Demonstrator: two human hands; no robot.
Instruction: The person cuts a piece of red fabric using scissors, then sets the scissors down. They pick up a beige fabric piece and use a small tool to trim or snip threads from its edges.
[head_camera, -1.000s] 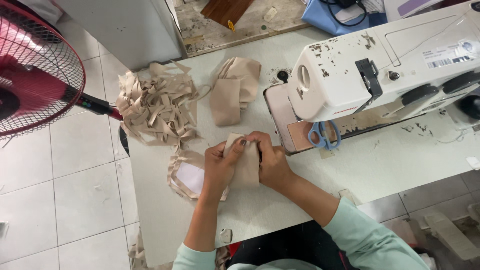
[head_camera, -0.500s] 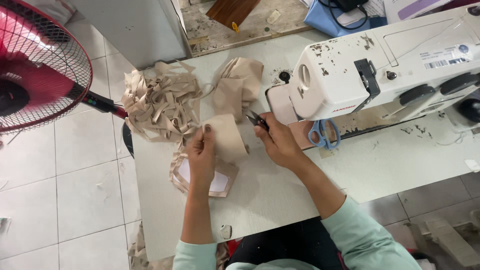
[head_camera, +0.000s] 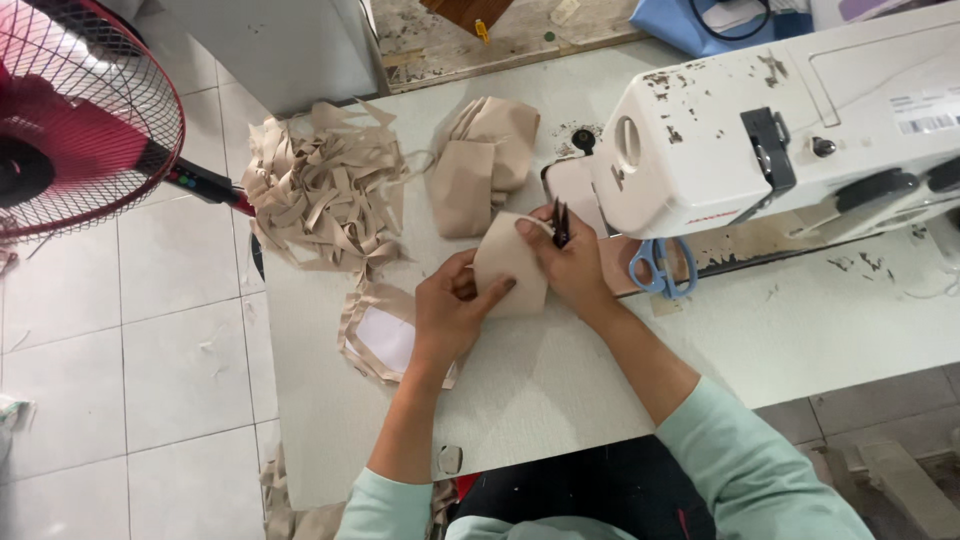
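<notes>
My left hand (head_camera: 448, 318) grips the lower left of a small beige fabric piece (head_camera: 508, 262), held just above the white table (head_camera: 560, 390). My right hand (head_camera: 570, 265) holds the piece's right edge with the thumb on top and also grips small black thread snips (head_camera: 560, 222), blades pointing away from me. Under my left wrist lies a beige fabric ring with a white centre (head_camera: 382, 338).
A pile of beige strips (head_camera: 325, 190) sits at the table's far left; a stack of folded beige pieces (head_camera: 480, 160) is behind my hands. A white sewing machine (head_camera: 790, 130) fills the right, blue-handled scissors (head_camera: 662, 268) at its base. A red fan (head_camera: 70, 110) stands left.
My hands came back together on the beige piece and lifted it toward the sewing machine. The snips now point upward over the piece's top edge.
</notes>
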